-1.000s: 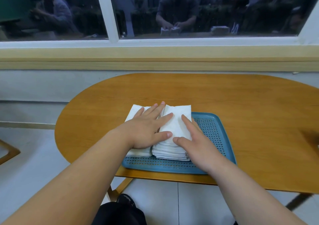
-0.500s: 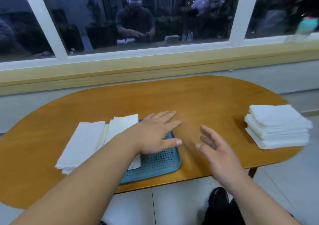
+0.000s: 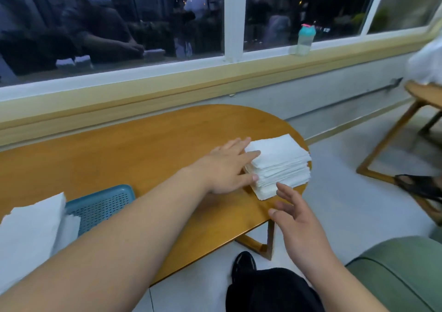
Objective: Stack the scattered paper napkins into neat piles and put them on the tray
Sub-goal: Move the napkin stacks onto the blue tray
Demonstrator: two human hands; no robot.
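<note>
A thick pile of white paper napkins (image 3: pixel 279 163) rests at the right end of the oval wooden table (image 3: pixel 134 153). My left hand (image 3: pixel 227 168) lies flat against the pile's left side, fingers spread and touching it, thumb at its lower edge. My right hand (image 3: pixel 294 218) hovers open just in front of the pile, fingertips near its front corner. At the lower left stands the blue perforated tray (image 3: pixel 102 204), with two white napkin piles (image 3: pixel 28 232) on it, partly hidden by my left forearm.
The table's right edge runs close beside the pile. A wooden chair (image 3: pixel 406 132) stands at the right, a green cushioned seat (image 3: pixel 401 273) at the lower right. A teal-lidded bottle (image 3: pixel 305 40) sits on the window sill. My dark shoe (image 3: pixel 244 263) is below the table.
My view has swung right. Both hands left the piles on the tray and reached across to the pile at the table's right end; my left hand now touches it.
</note>
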